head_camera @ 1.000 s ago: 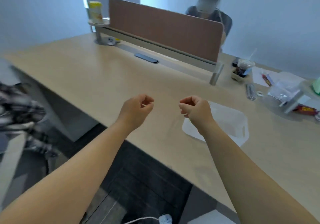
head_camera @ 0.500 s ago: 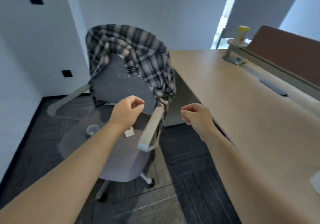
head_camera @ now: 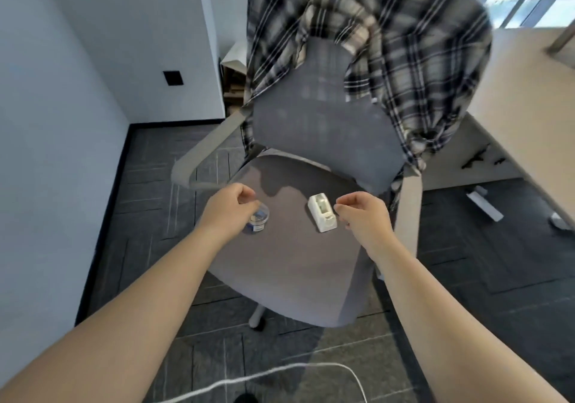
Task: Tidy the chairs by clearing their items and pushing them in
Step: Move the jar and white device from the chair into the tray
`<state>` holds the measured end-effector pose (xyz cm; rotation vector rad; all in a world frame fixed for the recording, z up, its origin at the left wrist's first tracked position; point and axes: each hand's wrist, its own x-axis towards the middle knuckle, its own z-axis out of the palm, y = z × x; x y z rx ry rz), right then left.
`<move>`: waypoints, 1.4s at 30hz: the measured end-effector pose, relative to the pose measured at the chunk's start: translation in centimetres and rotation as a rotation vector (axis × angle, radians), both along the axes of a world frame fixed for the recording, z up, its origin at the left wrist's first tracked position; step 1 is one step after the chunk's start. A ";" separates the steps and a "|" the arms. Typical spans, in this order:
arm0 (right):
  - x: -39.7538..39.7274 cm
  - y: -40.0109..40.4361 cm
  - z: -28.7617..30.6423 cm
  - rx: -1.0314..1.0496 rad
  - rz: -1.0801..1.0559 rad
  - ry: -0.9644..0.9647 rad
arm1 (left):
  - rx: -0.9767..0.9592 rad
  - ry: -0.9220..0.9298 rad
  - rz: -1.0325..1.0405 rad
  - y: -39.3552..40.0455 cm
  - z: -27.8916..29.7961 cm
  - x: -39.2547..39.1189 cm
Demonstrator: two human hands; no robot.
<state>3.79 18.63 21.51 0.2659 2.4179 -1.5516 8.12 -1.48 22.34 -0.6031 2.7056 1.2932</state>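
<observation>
A grey office chair faces me, pulled away from the desk. A black-and-white plaid shirt hangs over its backrest. On the seat lie a small clear round container and a white rectangular device. My left hand hovers just above the container with fingers curled, holding nothing. Just to the right of the white device, my right hand hangs loosely curled and empty.
The wooden desk runs along the right, its white leg foot on the dark floor. A white cable crosses the floor near my feet. A wall closes the left side.
My view swung left from the desk to the chair and moved closer over the seat. Both hands lowered toward the seat items, fingers loosening.
</observation>
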 end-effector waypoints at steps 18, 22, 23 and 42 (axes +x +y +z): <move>-10.5 -8.6 -24.8 0.077 0.131 -0.189 | -0.083 -0.267 -0.025 -3.8 -26.7 -12.1; -11.9 -8.2 -25.5 0.077 0.134 -0.154 | -0.165 -0.295 -0.071 -3.2 -28.6 -13.3; -12.2 -8.1 -25.3 0.076 0.110 -0.133 | -0.178 -0.284 -0.057 -3.1 -28.6 -13.7; -16.7 -2.8 -28.6 0.694 0.015 -0.224 | 0.046 -0.108 -0.037 1.2 -28.8 -18.0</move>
